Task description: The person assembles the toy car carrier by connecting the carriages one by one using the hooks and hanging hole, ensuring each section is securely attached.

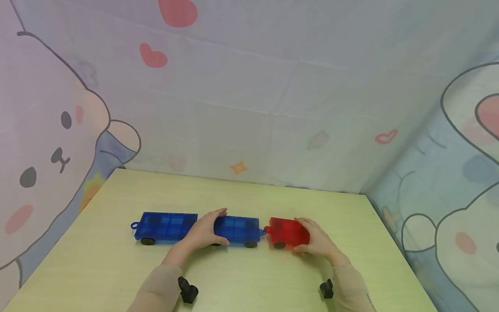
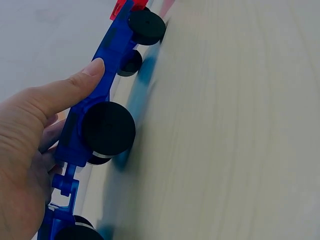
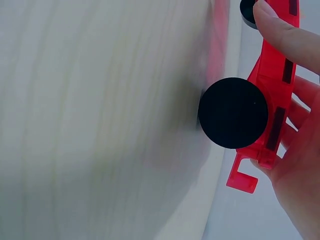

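Observation:
Three see-through toy train cars stand in a row on the table. My left hand [image 1: 202,229] grips the middle blue car [image 1: 238,229] by its long sides, thumb on the near side and fingers over the far one. In the left wrist view a blue coupling [image 2: 66,184] joins it to the other blue car [image 1: 167,225], which has a ring at its left end. At the right, my right hand [image 1: 319,239] holds the short red car [image 1: 286,232] across its sides. The red car's ring overlaps the blue car's hook. A red hook [image 3: 242,175] sticks out beyond the right hand's thumb side.
The pale wooden table [image 1: 249,277] stretches around the row. Behind it hangs a printed cloth [image 1: 273,108] with cartoon animals and hearts, which also runs along both sides. Black mounts [image 1: 189,290] sit by both wrists. Black wheels [image 2: 107,129] show under the cars.

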The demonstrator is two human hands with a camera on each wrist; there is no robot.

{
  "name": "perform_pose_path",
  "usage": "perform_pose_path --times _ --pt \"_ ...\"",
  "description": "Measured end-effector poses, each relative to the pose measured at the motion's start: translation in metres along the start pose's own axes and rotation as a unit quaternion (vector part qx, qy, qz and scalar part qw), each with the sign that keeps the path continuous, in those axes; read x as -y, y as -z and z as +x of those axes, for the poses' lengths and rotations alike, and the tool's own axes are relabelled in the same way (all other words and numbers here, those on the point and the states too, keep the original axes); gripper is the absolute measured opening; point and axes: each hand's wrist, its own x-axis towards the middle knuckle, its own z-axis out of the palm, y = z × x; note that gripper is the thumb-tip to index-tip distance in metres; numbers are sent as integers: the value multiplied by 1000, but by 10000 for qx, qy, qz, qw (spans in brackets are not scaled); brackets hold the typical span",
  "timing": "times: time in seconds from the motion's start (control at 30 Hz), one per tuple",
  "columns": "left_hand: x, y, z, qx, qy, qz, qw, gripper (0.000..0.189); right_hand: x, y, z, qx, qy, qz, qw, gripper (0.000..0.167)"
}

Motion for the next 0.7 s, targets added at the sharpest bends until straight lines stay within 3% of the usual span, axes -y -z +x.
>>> perform_pose_path --times 0.7 --pt "3 0 0 4 -17 -23 10000 98 3 -3 2 0 10 -217 9998 87"
